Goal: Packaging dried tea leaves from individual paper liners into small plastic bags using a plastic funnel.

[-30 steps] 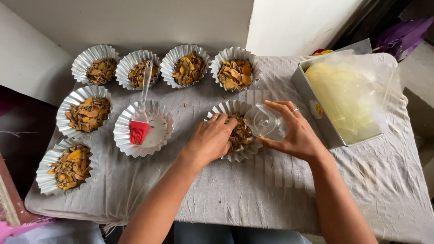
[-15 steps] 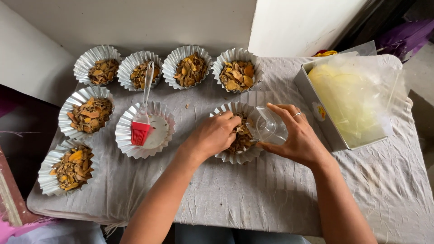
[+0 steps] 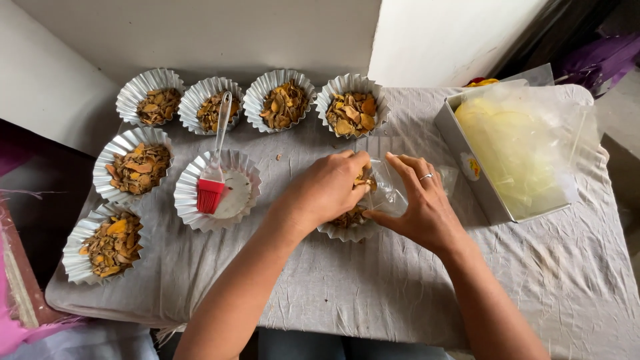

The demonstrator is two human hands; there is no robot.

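Near edge: bare wrinkled cloth on the table [image 3: 373,293], open room between the forearms.
Left hand [image 3: 327,190]: fingers curled down into the filled foil cup [image 3: 350,223], pinching dried pieces.
Right hand [image 3: 420,207]: loosely open, fingertips holding a clear plastic bag [image 3: 387,190] at the cup's rim.
Left side: foil cup with red brush [image 3: 212,193]; filled cups reach the table's edge.
Right: metal tin [image 3: 467,160] nearby.
Far edge: four filled cups against the wall.
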